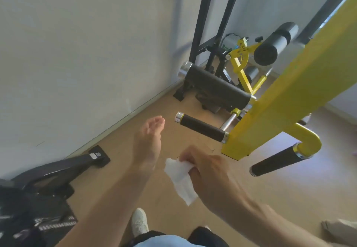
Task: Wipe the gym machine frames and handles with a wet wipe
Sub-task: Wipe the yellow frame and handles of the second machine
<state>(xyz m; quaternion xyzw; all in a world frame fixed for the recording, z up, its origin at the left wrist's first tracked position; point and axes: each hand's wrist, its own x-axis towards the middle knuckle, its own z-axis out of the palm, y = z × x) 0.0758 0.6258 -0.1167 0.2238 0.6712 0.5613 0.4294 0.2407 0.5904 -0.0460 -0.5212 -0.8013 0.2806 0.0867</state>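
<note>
Two hands: right hand [208, 171] pinches one wet wipe [181, 179], left hand [149, 140] relaxed wide, near two black handles [201, 127].

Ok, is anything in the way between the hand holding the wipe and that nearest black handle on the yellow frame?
Nothing visible. The right hand holds the wet wipe just below the black handle on the yellow frame, with only open air between. The open left hand hangs off to the handle's left, not touching it.

The wipe [182, 177] is plain white, the machine's big frame bar [289, 92] bright yellow, its handles [202, 128] black with silvery end caps, the roller pads [216, 86] black, the floor [270, 198] light tan wood, the wall [87, 44] pale grey-white, and the shoe [139, 222] off-white.
</note>
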